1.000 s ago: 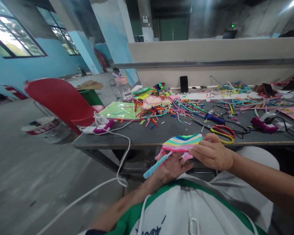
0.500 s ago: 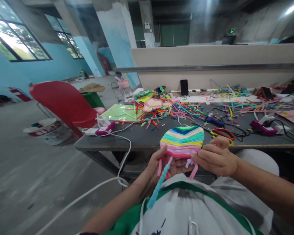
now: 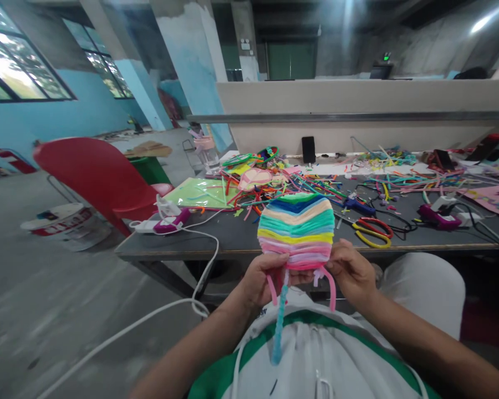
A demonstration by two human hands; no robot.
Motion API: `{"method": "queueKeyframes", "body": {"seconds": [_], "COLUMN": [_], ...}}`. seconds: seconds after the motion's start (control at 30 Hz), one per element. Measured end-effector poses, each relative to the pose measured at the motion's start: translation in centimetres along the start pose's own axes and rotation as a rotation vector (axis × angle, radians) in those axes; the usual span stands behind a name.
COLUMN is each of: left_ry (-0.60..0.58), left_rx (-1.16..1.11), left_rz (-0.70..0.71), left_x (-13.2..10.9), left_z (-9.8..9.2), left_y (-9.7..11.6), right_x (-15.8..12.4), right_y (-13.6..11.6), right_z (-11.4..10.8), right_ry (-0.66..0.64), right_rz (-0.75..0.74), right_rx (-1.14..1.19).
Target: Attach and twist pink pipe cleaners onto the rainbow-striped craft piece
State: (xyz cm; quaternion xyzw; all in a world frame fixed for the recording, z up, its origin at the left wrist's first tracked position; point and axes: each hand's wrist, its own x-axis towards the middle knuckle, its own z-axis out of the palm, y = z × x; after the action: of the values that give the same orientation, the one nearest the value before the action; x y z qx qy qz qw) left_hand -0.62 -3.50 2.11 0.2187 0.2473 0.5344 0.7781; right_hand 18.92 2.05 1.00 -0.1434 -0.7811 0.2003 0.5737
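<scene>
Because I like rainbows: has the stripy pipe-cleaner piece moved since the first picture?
Yes: the striped pipe-cleaner piece has tilted up, its top reaching higher in view against the table's front edge.

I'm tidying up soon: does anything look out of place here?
Behind the held striped piece, colourful scraps lie strewn across the tabletop like a spill; the white cord sags over the front edge.

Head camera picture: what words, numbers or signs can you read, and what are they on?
None can be read for sure.
Bucket: lettering on its red band, too blurred.
White-and-green garment: dark letters, too small and partly lost in folds.
Green lit sign: too small.
Striped piece: no writing shows.
</scene>
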Motion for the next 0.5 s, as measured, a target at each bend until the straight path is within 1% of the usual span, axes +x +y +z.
{"method": "queueKeyframes", "body": {"seconds": [0.1,0.17,0.27,0.4,0.47,0.5], "left_ry": [0.011,0.019,0.013,0.016,0.005,0.000], "left_rx": [0.021,0.029,0.050,0.109,0.148,0.170], "left_rz": [-0.009,-0.006,-0.008,-0.002,0.010,0.023], "left_x": [-0.1,-0.1,0.0,0.3,0.5,0.5], "left_z": [0.3,0.3,0.0,-0.2,-0.1,0.1], "left_y": [0.2,0.3,0.5,1.2,1.8,2.1], "right_x": [-0.4,-0.4,0.0,0.5,0.6,0.6], "right_y": [-0.2,-0.2,-0.3,-0.3,-0.3,-0.3], "right_z": [0.5,0.3,-0.1,-0.3,-0.2,-0.1], "right_ry": [0.023,0.006,-0.016,0.032,0.010,-0.007], "right_rz": [0.189,0.253,0.274,0.239,0.274,0.319], "right_rx": [0.137,0.154,0.069,-0.166,-0.169,-0.129]}}
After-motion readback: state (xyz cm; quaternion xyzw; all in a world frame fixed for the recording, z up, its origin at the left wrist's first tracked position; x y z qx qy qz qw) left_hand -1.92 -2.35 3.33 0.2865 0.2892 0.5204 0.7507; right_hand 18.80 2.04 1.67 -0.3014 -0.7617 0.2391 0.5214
